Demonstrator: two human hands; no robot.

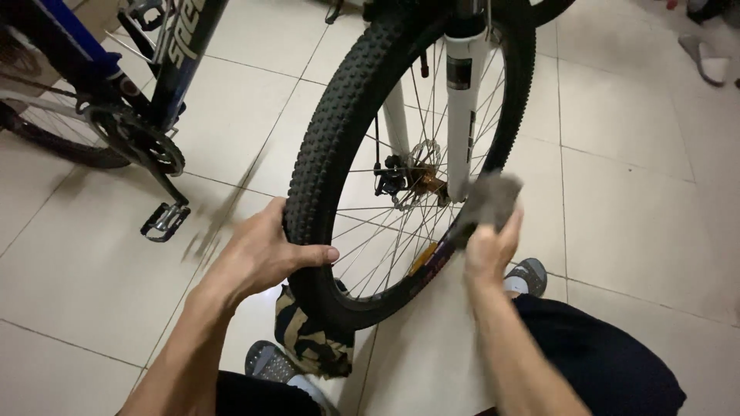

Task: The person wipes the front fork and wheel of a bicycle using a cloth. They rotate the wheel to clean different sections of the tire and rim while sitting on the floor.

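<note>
Fingers of the left hand (258,254) clamp the knobby tire (324,154); the right hand (489,246) pinches a soft gray rag (489,199) against the rim (432,266). Wheel seems stiff and grippy, best held by the tread; rag is limp, light.

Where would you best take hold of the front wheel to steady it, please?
Grip the knobby tyre from its outer left side, as the left hand does, thumb over the tread: the spokes and disc brake crowd the centre.
</note>
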